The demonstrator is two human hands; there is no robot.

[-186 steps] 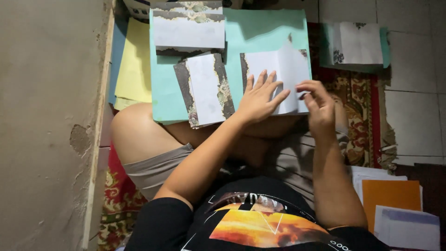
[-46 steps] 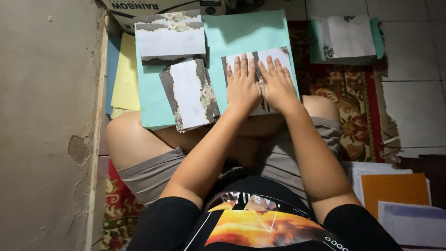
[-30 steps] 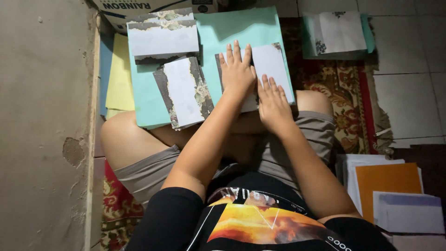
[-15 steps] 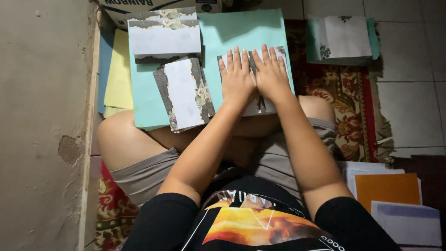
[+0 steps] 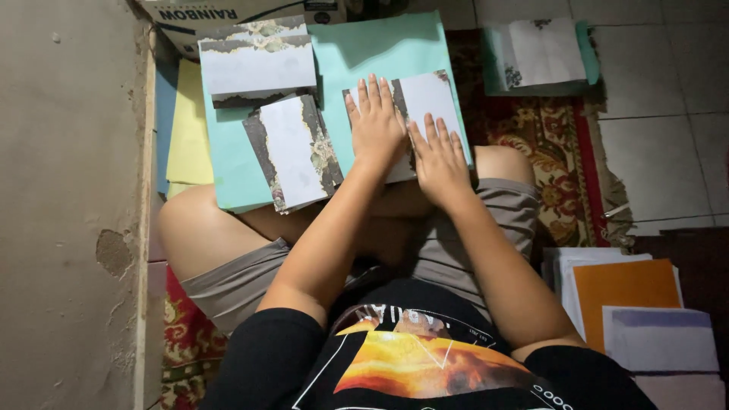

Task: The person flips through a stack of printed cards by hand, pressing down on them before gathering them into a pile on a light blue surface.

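Head camera looks straight down on you, sitting cross-legged on a patterned rug. Far left runs a rough grey wall. Next to it, a yellow sheet peeks out from under the big teal sheet spread across your knees.

On the teal sheet's upper left lies a white card with a torn dark-and-gold border, set level. Just below it sits a second bordered card, tilted, its top edge touching or overlapping the first. At the top edge of the view there's a cardboard box.

Now to the middle: your left hand lies flat, fingers spread and pointing away from you, pressing on the left half of the folded bordered paper. Your right hand is flat too, just beside and slightly lower, touching the left along the thumb side, palm down on the same paper. Neither hand grips anything; both are open and pressing. That paper rests on the teal sheet's right part, above your right knee.

Further right, on the rug's top corner, a small teal sheet with white paper on it. Bottom right, on the tiled floor, a stack with orange, white and pale lilac paper.
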